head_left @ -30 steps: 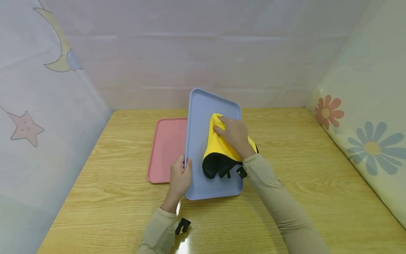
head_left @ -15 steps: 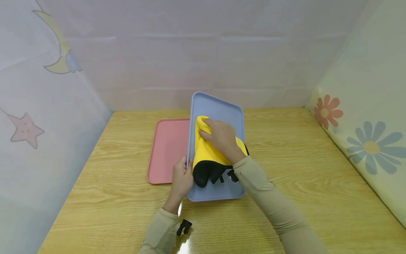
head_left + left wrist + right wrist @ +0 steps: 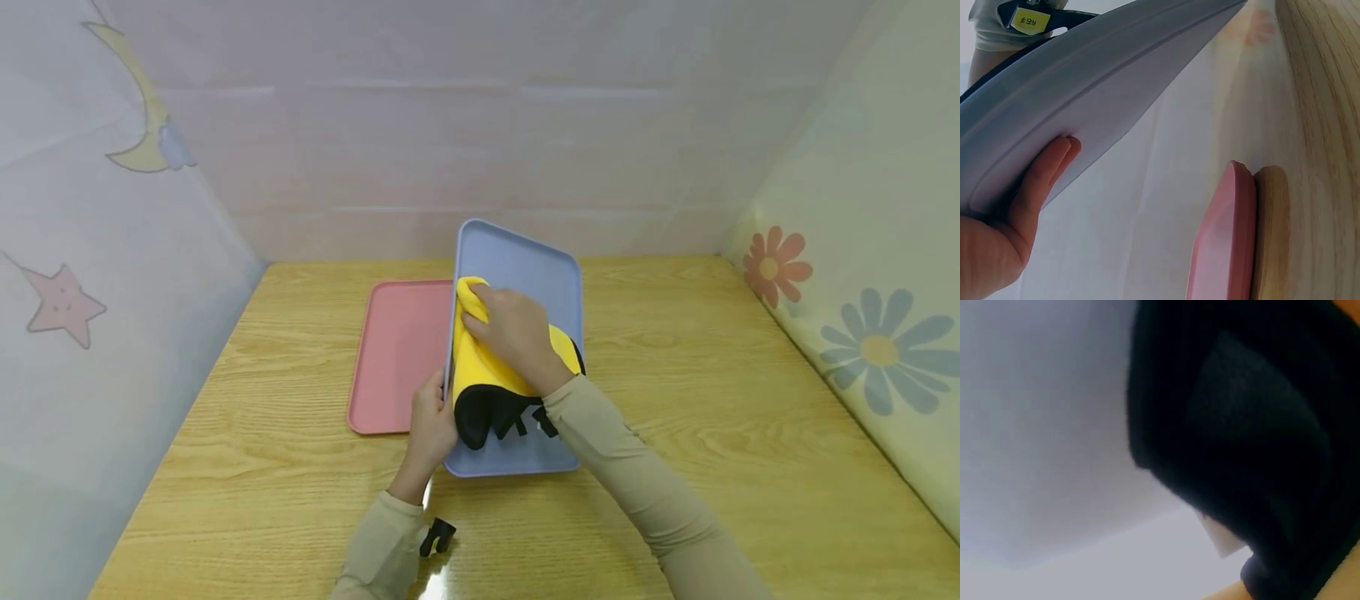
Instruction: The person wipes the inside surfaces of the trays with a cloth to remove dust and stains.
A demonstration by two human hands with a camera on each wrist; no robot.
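My left hand [image 3: 432, 421] grips the left edge of a blue tray [image 3: 525, 250], which stands tilted up above the table with its inner face showing. In the left wrist view, fingers [image 3: 1047, 169] lie along the tray's grey-looking underside [image 3: 1116, 94]. My right hand [image 3: 513, 329] holds a bunched yellow cloth [image 3: 480, 362] with a black reverse side against the tray's inner face, near its left rim. The cloth's black side [image 3: 1229, 425] fills much of the right wrist view, where the right fingers are hidden.
A pink tray [image 3: 397, 358] lies flat on the wooden table [image 3: 262, 467], behind and left of the blue tray and partly covered by it. Printed walls [image 3: 480, 150] enclose the table at the back and both sides.
My right hand has moved left and slightly down across the blue tray with the yellow cloth. The tray has shifted slightly right and down, the left hand still on its edge.
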